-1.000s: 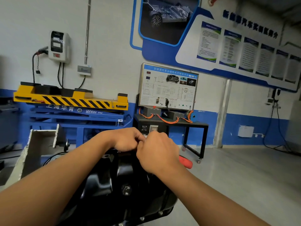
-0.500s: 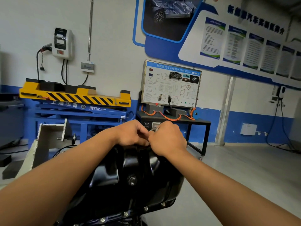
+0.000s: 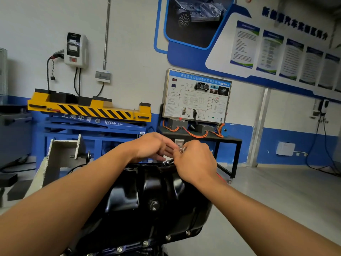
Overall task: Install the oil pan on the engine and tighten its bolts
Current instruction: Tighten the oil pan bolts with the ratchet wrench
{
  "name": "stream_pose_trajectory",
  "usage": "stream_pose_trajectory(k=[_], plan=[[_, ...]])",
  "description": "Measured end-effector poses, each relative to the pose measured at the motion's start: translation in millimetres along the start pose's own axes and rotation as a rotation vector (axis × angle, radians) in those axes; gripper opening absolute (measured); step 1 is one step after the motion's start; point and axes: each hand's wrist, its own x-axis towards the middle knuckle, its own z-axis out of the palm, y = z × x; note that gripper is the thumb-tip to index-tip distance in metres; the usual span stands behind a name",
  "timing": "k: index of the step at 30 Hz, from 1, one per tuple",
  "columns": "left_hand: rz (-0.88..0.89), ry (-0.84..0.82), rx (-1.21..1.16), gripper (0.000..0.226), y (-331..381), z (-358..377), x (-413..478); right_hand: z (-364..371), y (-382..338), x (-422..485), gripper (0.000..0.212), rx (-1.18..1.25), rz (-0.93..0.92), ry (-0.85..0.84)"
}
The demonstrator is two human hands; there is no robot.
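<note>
The black oil pan (image 3: 156, 200) sits low in the middle of the view, its sump towards the camera, a drain plug (image 3: 154, 205) on its face and a row of bolts (image 3: 145, 242) along the near flange. Both forearms cross over it and hide much of its sides. At the far rim the two hands meet. The right grip (image 3: 195, 161) is clenched on a tool (image 3: 168, 161); a dark shaft pokes out towards the rim, and a red sliver shows under the wrist. The left grip (image 3: 153, 146) reaches across with fingers half straightened, their tips at the right thumb around something small and shiny. Whether they pinch it I cannot tell. A white bracket (image 3: 62, 154) stands just left of the pan. Behind it is a yellow, black-striped lift (image 3: 88, 108) on a blue frame. To its right a wiring board (image 3: 197, 97) with orange cables (image 3: 193, 133) stands on a black surface (image 3: 230, 139). A charger box (image 3: 75, 50) and blue poster panels (image 3: 276, 50) hang on the white wall, which has a blue band at its foot. The floor (image 3: 276, 200) is pale grey. A second ago the red handle showed plainly past the right hand and the near bolts were mostly out of view. Since half a second ago the hands have kept their place, and the left fingers have loosened a little.
</note>
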Motion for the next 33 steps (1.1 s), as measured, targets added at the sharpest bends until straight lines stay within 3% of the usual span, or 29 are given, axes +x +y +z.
stream_pose_trajectory(k=[7,11,17,33], plan=[[-0.023,-0.018,-0.094,0.055,-1.5,-0.2,0.1,2.4,0.4,-2.0,0.035,-0.029,-0.013,0.030],[-0.028,-0.009,-0.101,0.049,-1.1,1.0,-1.0,2.3,0.8,-10.4,0.026,-0.105,-0.117,0.015],[0.011,-0.011,-0.128,0.052,1.0,-1.7,-3.3,3.9,-0.4,-18.0,0.032,-0.172,-0.231,0.029],[-0.032,0.001,-0.061,0.045,1.4,-0.9,-6.4,0.3,1.7,-17.9,0.029,-0.091,-0.223,0.010]])
